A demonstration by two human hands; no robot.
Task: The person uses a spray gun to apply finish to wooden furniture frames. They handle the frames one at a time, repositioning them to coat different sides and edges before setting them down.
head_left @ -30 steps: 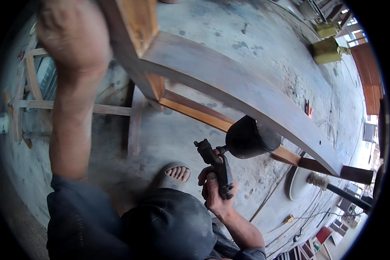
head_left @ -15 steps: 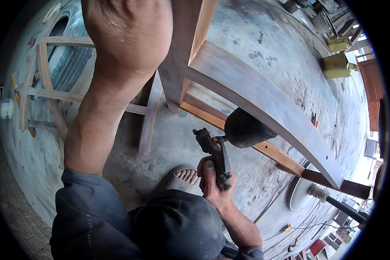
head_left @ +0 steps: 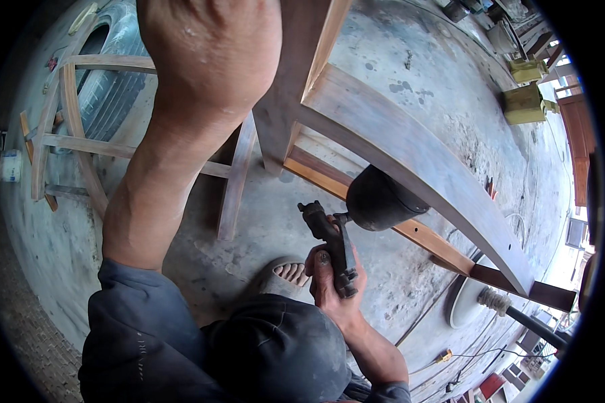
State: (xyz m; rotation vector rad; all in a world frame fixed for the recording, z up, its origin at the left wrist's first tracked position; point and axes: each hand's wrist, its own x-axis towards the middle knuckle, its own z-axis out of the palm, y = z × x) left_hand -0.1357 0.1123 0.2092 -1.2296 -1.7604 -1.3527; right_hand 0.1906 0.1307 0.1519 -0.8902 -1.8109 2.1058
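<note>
My right hand (head_left: 331, 279), low in the middle, is wrapped round the grip of a dark spray gun (head_left: 326, 228), thumb on its near side. The gun's rounded black cup (head_left: 380, 201) sits to the right, partly behind a curved wooden rail. My left hand (head_left: 215, 54) is raised at the upper edge, close to the viewer. Its back and wrist show, while the fingers are hidden. It overlaps the left side of a wooden furniture frame (head_left: 282, 80); whether it grips the frame cannot be seen. The curved rail (head_left: 403, 134) slopes from that frame to the lower right.
Another wooden frame (head_left: 77, 141) stands at the left before a grey tyre (head_left: 117, 74). A round pale base (head_left: 460, 302) with a dark pole lies at the right. An orange plug (head_left: 444, 355) and cord lie on the floor. Yellowish blocks (head_left: 523, 104) stand upper right.
The view has shifted slightly, so the raised left forearm and the wooden frame appear a little farther right. My right hand keeps its hold on the spray gun, almost unmoved.
</note>
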